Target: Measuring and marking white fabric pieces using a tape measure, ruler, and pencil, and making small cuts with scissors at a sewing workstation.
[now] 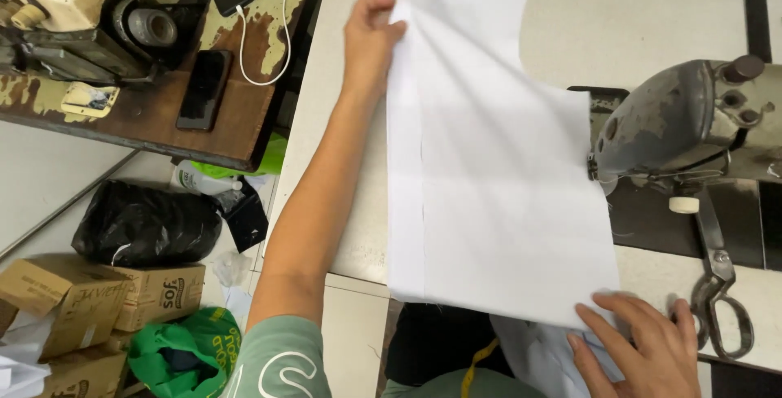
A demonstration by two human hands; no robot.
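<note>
A white cut fabric panel (497, 162) lies spread on the pale sewing table (603, 23), with a folded strip along its left edge. My left hand (368, 39) pinches the panel's upper left corner, arm stretched forward. My right hand (639, 349) rests flat with fingers spread on the panel's lower right corner at the table's near edge. More pale fabric hangs below that corner, toward my lap.
A grey sewing machine head (692, 125) stands right of the panel, scissors (721, 292) beside it. Left is a worn table (244, 113) with another machine (57, 7) and two phones. Cardboard boxes (98, 292), a black bag (147, 223) and a green bag (183, 353) sit on the floor.
</note>
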